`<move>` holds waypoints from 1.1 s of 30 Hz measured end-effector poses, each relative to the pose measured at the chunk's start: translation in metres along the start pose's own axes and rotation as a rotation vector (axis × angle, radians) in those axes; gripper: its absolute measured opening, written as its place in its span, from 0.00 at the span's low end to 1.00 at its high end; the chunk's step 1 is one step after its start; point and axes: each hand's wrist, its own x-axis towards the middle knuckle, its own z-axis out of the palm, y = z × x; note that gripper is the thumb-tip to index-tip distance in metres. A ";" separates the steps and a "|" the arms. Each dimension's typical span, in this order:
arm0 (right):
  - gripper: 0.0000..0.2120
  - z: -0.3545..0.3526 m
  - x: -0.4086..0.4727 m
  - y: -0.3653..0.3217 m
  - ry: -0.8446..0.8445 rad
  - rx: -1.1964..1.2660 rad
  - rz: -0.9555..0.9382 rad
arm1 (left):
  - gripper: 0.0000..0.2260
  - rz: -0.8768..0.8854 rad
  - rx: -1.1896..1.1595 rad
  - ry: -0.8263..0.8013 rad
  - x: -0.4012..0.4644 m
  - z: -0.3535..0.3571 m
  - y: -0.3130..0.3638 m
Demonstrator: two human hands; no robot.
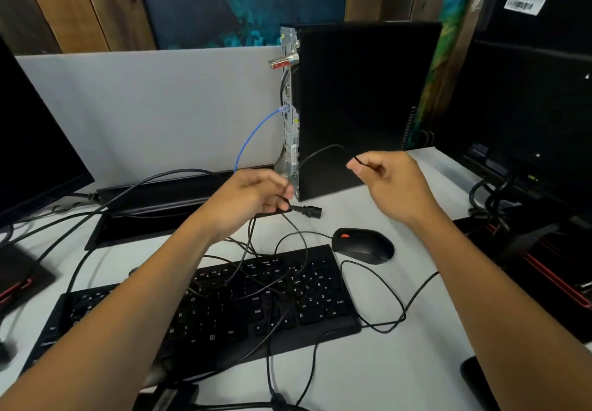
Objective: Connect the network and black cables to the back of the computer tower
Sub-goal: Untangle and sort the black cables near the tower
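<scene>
Plug just beyond left fingers

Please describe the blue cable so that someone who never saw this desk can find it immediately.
Find the black computer tower standing upright behind the keyboard. On its metal rear edge, the blue cable is plugged in and curves down. Every other cable here is black.

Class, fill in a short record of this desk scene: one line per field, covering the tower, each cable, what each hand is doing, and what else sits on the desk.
tower: black computer tower, upright, back panel facing left
blue cable: blue network cable, plugged into the tower's back
left hand: left hand, grip shut on black power cable, plug free
right hand: right hand, pinching a thin black wire
desk items: keyboard under loose wires; mouse
</scene>
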 end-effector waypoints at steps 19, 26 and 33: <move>0.19 0.017 -0.013 -0.028 -0.156 -0.328 -0.212 | 0.16 0.210 -1.040 0.180 0.024 0.021 0.055; 0.11 0.008 -0.021 -0.069 -0.436 -0.585 -0.220 | 0.23 0.401 -0.091 0.289 0.018 0.048 0.045; 0.06 -0.014 -0.012 -0.076 -0.170 -0.345 -0.253 | 0.19 0.297 0.241 0.001 0.003 0.043 0.032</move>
